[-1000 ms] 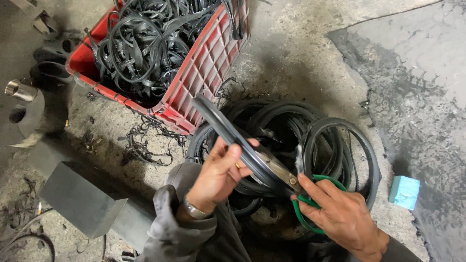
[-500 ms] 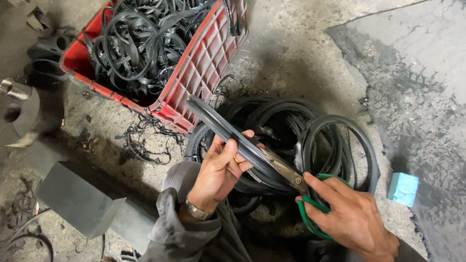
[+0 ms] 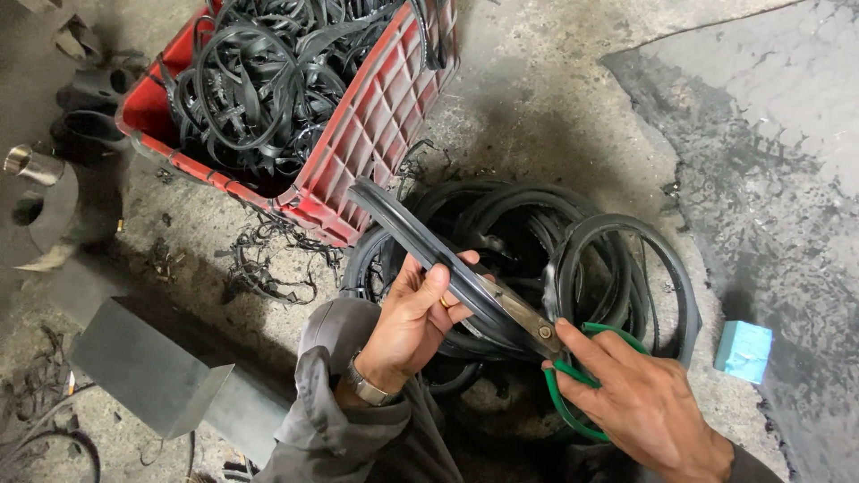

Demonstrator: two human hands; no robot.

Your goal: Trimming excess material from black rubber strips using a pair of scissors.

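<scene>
Diagonally, the black rubber strip [image 3: 420, 246] runs from upper left of centre down to lower right. The left hand [image 3: 413, 320] grips its middle; the right hand [image 3: 640, 404], closed on green-handled scissors [image 3: 537, 331], sits at its lower end, blades along the strip.

We see a rough grey concrete floor [image 3: 555, 107] — a darker, wetter-looking patch [image 3: 761, 179] at right. A grey metal angle piece [image 3: 148, 376] lies lower left, dark scraps around it — flat, even daylight.
</scene>
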